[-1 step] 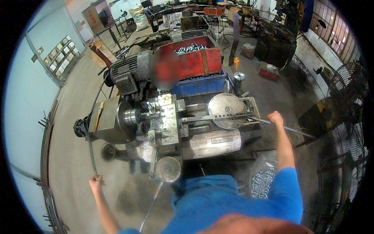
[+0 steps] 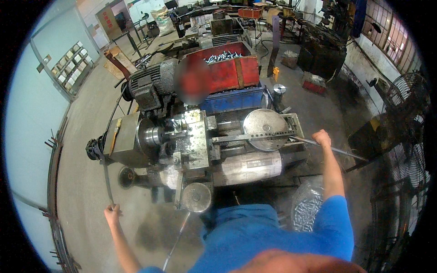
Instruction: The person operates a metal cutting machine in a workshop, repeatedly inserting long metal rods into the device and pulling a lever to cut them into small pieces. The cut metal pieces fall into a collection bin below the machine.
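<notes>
On a small lathe, my left hand (image 2: 112, 214) is closed round the lower end of a long flat lever (image 2: 108, 182), which rises to the left end of the headstock (image 2: 123, 136). To the right, my right hand (image 2: 322, 138) grips a long metal rod (image 2: 343, 151) partway along it. The rod's inner end meets a perforated flat bar (image 2: 252, 136) that crosses a round metal disc (image 2: 261, 122). Between my hands lies the greasy tool slide (image 2: 195, 145), facing the chuck (image 2: 153, 135). No loose part shows in either hand.
Behind the lathe stand a motor (image 2: 148, 84), a red bin (image 2: 234, 73) holding bolts and a blue tray (image 2: 232, 101). A clear bag (image 2: 307, 209) of metal pieces sits low by my right arm. A handwheel (image 2: 196, 197) is near my waist; fans (image 2: 407, 100) stand at right.
</notes>
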